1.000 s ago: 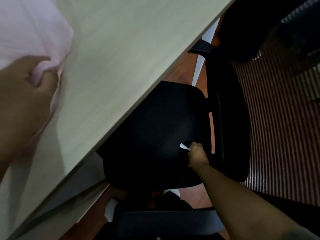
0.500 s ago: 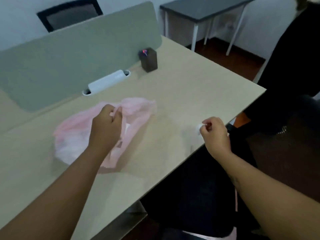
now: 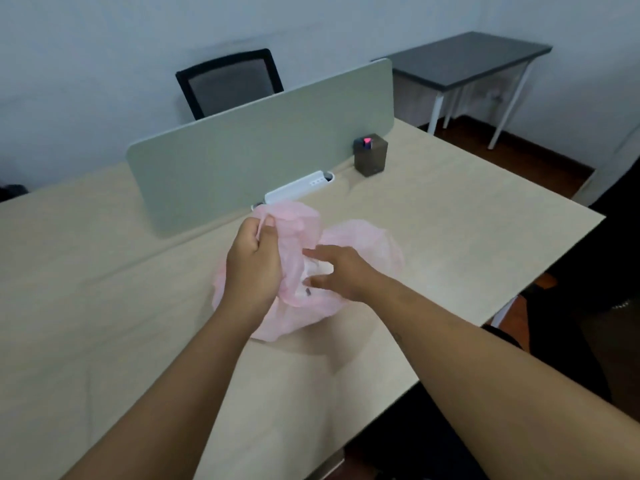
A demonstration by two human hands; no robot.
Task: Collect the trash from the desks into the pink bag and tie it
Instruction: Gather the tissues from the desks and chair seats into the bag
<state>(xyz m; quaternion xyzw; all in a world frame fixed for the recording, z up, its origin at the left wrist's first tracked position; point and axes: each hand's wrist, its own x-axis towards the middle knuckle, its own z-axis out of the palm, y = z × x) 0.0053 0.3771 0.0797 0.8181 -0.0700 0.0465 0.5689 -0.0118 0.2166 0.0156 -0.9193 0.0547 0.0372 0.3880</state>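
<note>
while both forearms reach in from the bottom edge, the pink bag (image 3: 363,244) sits crumpled on the pale wood counter (image 3: 467,220) roughly mid-frame. it's thin, see-through plastic, puffed up and wrinkly, and you can make out whitish scraps and one small dark bit through the film. left hand (image 3: 251,265) has its grip pinched closed on a gathered fold of the bag's rim, lifting that edge up. right hand (image 3: 341,271) is spread with fingers loose at the bag's mouth, touching the plastic, and i can't tell if it's got anything in it. past the bag, a white power strip (image 3: 299,187) lies against the grey-green divider panel (image 3: 259,150), with a dark little box (image 3: 370,159) with a pink top just beside it. farther back are a black mesh chair (image 3: 230,83) and a dark table (image 3: 464,58) by the wall.
</note>
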